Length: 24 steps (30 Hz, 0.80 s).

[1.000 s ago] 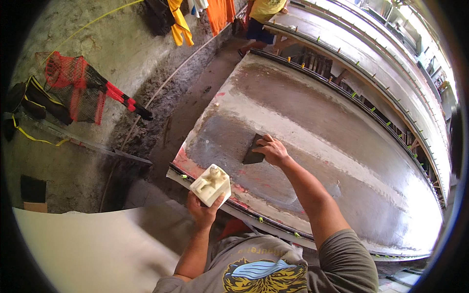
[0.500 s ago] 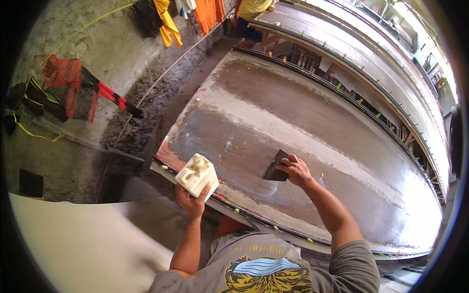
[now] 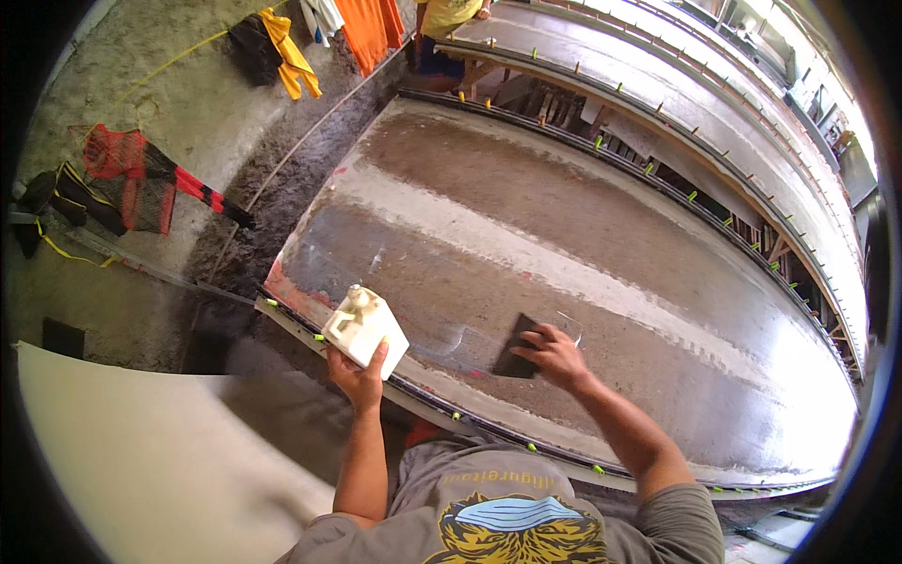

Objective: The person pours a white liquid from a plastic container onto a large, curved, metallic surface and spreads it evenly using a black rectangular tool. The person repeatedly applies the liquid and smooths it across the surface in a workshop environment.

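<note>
While the left hand [image 3: 357, 378] is gripping a small white plastic jug with a knobbed cap [image 3: 365, 326] from below, fingers curled round its base, it is holding the jug tilted over the near rim of the long grey-brown curved hull mould [image 3: 583, 235]. The right hand [image 3: 554, 355] is pressing a dark flat rectangular pad [image 3: 515, 347] against the glossy surface, fingers spread over it. Farther off, orange and yellow cloths [image 3: 362, 28] are hanging beside red netting [image 3: 127, 174].
</note>
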Tool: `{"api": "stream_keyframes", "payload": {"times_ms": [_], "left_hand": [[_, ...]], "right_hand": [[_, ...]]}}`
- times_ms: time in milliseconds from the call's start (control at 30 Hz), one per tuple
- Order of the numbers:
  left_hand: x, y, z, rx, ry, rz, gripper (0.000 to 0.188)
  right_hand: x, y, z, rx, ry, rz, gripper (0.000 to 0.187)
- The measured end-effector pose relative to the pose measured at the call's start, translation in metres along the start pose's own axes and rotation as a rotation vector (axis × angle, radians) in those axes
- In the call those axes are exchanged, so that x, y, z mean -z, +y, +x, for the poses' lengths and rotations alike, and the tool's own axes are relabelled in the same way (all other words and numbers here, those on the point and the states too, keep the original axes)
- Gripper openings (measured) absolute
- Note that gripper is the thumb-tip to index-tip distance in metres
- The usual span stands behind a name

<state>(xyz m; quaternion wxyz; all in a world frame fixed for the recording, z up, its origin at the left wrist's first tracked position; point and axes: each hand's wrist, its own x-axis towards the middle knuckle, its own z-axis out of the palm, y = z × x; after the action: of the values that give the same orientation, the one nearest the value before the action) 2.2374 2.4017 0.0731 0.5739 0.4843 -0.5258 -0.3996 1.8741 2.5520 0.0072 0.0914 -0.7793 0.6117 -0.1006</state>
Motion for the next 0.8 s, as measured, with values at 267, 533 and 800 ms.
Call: {"api": "stream_keyframes", "payload": {"times_ms": [267,533,800], "left_hand": [[0.004,-0.005,-0.005,-0.048,-0.118,0.066,0.060],[0.000,0.007,-0.012,-0.042,-0.062,0.037,0.060],[0.014,-0.013,-0.019,-0.030,0.011,0.006,0.063]], "right_hand": [[-0.064,-0.071,0.127,0.020,-0.034,0.034,0.045],[-0.008,0.025,-0.103,-0.111,-0.105,-0.140,0.054],[0.011,0.007,-0.063,-0.132,0.015,-0.031,0.050]]}}
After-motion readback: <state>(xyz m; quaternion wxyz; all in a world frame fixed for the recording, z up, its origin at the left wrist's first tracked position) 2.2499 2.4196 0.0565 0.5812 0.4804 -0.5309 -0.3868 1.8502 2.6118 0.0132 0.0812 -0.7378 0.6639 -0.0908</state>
